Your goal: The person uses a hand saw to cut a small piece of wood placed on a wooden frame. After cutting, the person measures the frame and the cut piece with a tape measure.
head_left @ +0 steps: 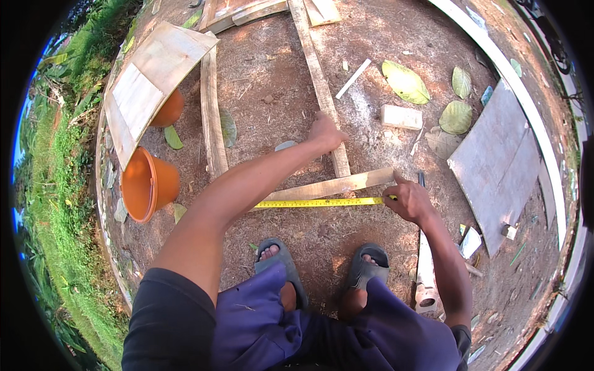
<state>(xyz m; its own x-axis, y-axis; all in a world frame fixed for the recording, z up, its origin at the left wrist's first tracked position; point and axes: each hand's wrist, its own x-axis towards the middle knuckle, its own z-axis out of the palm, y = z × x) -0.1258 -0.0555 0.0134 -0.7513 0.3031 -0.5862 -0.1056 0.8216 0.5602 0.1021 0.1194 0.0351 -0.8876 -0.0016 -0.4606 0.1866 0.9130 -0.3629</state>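
My left hand (325, 135) grips the long upright-running wooden beam (308, 55) lying on the ground, near its lower end. My right hand (405, 199) is closed on the end of a yellow tape measure (328, 202), whose blade stretches leftward until my left forearm hides it. Just above the tape, a short wooden board (346, 184) crosses the foot of the beam, its right end by my right fingers. Another timber (212, 123) runs parallel on the left. A long pale tool (426, 272) lies partly hidden under my right forearm.
An orange bucket (148, 185) and leaning pale panels (148, 74) are at left, beside grass. A white block (401, 116), a thin stick (352, 79) and leaves (405, 80) lie on the dirt. A grey sheet (495, 161) and long white strip (526, 105) are at right.
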